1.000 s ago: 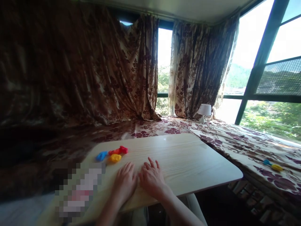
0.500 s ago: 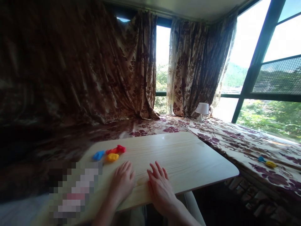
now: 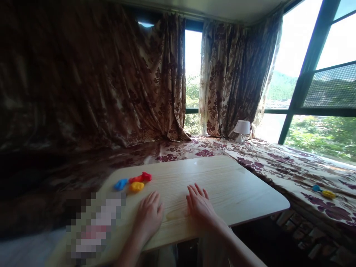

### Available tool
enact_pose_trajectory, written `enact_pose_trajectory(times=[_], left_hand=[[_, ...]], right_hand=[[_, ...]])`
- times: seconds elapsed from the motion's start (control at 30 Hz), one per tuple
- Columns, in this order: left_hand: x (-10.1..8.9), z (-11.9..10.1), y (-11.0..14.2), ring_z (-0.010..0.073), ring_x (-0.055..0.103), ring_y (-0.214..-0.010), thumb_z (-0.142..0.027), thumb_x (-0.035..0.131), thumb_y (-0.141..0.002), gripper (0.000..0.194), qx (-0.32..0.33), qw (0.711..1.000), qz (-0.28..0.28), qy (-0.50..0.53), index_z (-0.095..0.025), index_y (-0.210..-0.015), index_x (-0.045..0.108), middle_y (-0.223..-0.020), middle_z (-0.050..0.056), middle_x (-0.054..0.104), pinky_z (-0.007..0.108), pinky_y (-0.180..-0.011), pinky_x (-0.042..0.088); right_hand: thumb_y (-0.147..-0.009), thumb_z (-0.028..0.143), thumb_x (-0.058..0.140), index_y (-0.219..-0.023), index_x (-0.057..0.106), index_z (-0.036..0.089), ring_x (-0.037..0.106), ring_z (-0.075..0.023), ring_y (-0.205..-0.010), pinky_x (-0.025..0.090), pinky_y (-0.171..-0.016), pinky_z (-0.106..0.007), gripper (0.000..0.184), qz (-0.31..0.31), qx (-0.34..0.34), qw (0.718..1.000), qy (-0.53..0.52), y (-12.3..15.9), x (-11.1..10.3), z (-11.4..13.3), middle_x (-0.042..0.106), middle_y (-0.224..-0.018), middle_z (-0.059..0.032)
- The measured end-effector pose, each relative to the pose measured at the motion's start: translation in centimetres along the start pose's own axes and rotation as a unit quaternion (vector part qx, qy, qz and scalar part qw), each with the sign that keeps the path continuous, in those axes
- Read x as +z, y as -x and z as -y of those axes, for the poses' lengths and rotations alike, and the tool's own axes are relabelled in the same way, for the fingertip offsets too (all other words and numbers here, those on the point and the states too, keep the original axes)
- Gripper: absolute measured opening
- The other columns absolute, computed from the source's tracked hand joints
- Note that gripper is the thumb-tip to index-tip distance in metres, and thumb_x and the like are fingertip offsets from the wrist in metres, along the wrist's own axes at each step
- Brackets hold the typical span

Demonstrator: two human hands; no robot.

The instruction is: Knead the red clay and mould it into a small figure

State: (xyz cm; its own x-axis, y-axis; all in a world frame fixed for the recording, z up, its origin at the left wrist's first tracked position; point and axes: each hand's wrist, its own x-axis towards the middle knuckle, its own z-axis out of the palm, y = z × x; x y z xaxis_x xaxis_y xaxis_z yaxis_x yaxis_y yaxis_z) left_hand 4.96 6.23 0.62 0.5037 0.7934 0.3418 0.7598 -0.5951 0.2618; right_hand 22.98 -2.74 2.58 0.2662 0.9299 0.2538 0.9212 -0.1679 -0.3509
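Note:
My left hand [image 3: 150, 213] rests palm down on the pale wooden table [image 3: 244, 185], its fingers stretched forward and the thumb apart. My right hand [image 3: 200, 204] is to its right, over the tabletop, with fingers extended and nothing visible in it. Just beyond my left hand lie small bright crumpled pieces whose kind I cannot make out: a blue piece [image 3: 121, 184], a red piece [image 3: 141, 177] and a yellow piece [image 3: 136, 187]. Neither hand touches them.
A pixelated patch covers a flat object [image 3: 97, 230] at the table's left. Floral cloth [image 3: 205, 152] surrounds the table. On it at right lie another blue piece [image 3: 316, 188] and a yellow one [image 3: 328, 194]. A white lamp [image 3: 242, 128] stands at the back beside curtains [image 3: 225, 81].
My right hand has slid forward and to the right, away from my left hand. My left hand stays flat in nearly the same spot. The view has shifted slightly.

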Motion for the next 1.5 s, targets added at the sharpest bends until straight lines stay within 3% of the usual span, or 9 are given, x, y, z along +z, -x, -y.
enact_pose_trajectory(times=[0.1, 0.2, 0.3, 0.5, 0.7, 0.87, 1.03, 1.2, 1.5], left_hand=[[0.2, 0.2, -0.3, 0.0228, 0.042, -0.126, -0.03, 0.04, -0.083, 0.045, -0.009, 0.999, -0.013, 0.036, -0.009, -0.121, 0.055, -0.132, 0.013, 0.052, 0.038, -0.108, 0.03], [0.3, -0.1, -1.4, 0.0218, 0.043, -0.125, -0.029, 0.04, -0.082, 0.044, -0.017, 0.993, -0.041, 0.106, -0.008, -0.118, 0.056, -0.13, 0.013, 0.053, 0.036, -0.108, 0.032], [0.5, -1.2, -3.3, 0.0206, 0.05, -0.119, -0.031, 0.04, -0.083, 0.043, -0.026, 0.975, -0.087, 0.203, -0.008, -0.115, 0.057, -0.125, 0.014, 0.057, 0.036, -0.105, 0.037], [2.2, -2.2, -4.8, 0.0237, 0.058, -0.103, -0.022, 0.044, -0.079, 0.03, 0.009, 0.944, -0.215, 0.25, -0.014, -0.1, 0.064, -0.105, 0.012, 0.065, 0.044, -0.095, 0.045], [2.1, -3.1, -3.3, 0.0237, 0.056, -0.104, -0.02, 0.06, -0.072, 0.041, 0.12, 0.947, -0.185, 0.235, -0.02, -0.113, 0.058, -0.111, 0.008, 0.063, 0.044, -0.095, 0.044], [1.5, -3.6, -3.2, 0.0233, 0.058, -0.1, -0.032, 0.061, -0.077, 0.034, 0.103, 0.943, -0.181, 0.259, -0.022, -0.109, 0.06, -0.106, 0.007, 0.066, 0.045, -0.095, 0.042], [0.6, -3.5, -3.0, 0.0213, 0.06, -0.095, -0.043, 0.048, -0.085, 0.032, 0.041, 0.931, -0.146, 0.332, -0.02, -0.099, 0.065, -0.099, 0.007, 0.067, 0.039, -0.09, 0.045], [0.5, -3.5, -2.7, 0.0206, 0.06, -0.096, -0.042, 0.042, -0.088, 0.035, 0.038, 0.924, -0.138, 0.356, -0.019, -0.1, 0.065, -0.099, 0.007, 0.067, 0.038, -0.09, 0.045], [0.9, -3.5, -2.5, 0.0211, 0.058, -0.099, -0.04, 0.051, -0.084, 0.033, 0.053, 0.934, -0.148, 0.321, -0.021, -0.11, 0.06, -0.103, 0.008, 0.065, 0.039, -0.092, 0.044]], right_hand=[[-0.086, 0.016, 0.037, -0.132, 0.047, 0.016, 0.029, -0.0239, -0.134, 0.023, -0.109, -0.044, 0.047, -0.009, -0.102, 0.993, -0.055, 3.7, 0.0, -0.5, 0.038, -0.143, -0.0096], [-0.08, 0.014, 0.042, -0.122, 0.057, 0.017, 0.043, -0.0228, -0.126, 0.035, -0.103, -0.036, 0.044, -0.017, -0.155, 0.974, -0.166, 3.6, 0.2, -0.7, 0.05, -0.134, -0.0097], [-0.077, 0.02, 0.052, -0.115, 0.06, 0.017, 0.061, -0.0214, -0.1, 0.049, -0.087, -0.032, 0.038, -0.083, -0.103, 0.938, -0.319, -0.3, 0.9, -0.1, 0.064, -0.113, -0.0106], [-0.074, 0.023, 0.061, -0.104, 0.062, 0.019, 0.061, -0.0194, -0.089, 0.05, -0.082, -0.034, 0.03, -0.262, -0.074, 0.868, -0.415, -5.8, 4.2, 1.2, 0.064, -0.099, -0.0079], [-0.076, 0.039, 0.061, -0.099, 0.061, 0.016, 0.064, -0.0197, -0.075, 0.053, -0.067, -0.031, 0.032, -0.168, 0.015, 0.84, -0.516, -4.4, 4.0, 1.2, 0.068, -0.085, -0.0069], [-0.086, 0.046, 0.046, -0.091, 0.067, 0.018, 0.063, -0.0205, -0.081, 0.049, -0.076, -0.031, 0.036, -0.16, 0.005, 0.867, -0.471, -4.1, 2.8, 1.4, 0.07, -0.085, -0.0057], [-0.088, 0.047, 0.041, -0.106, 0.065, 0.02, 0.061, -0.0202, -0.094, 0.043, -0.088, -0.031, 0.04, -0.16, 0.005, 0.875, -0.457, -3.8, 2.3, 1.5, 0.069, -0.097, -0.005], [-0.091, 0.045, 0.036, -0.074, 0.066, 0.017, 0.058, -0.0166, -0.071, 0.043, -0.069, -0.025, 0.045, -0.134, -0.074, 0.893, -0.424, -3.7, 2.7, 1.6, 0.065, -0.072, -0.0027], [-0.089, 0.053, 0.034, -0.069, 0.063, 0.015, 0.054, -0.0149, -0.06, 0.04, -0.058, -0.023, 0.051, -0.124, -0.029, 0.881, -0.456, -3.8, 2.7, 1.5, 0.06, -0.061, -0.0021]])
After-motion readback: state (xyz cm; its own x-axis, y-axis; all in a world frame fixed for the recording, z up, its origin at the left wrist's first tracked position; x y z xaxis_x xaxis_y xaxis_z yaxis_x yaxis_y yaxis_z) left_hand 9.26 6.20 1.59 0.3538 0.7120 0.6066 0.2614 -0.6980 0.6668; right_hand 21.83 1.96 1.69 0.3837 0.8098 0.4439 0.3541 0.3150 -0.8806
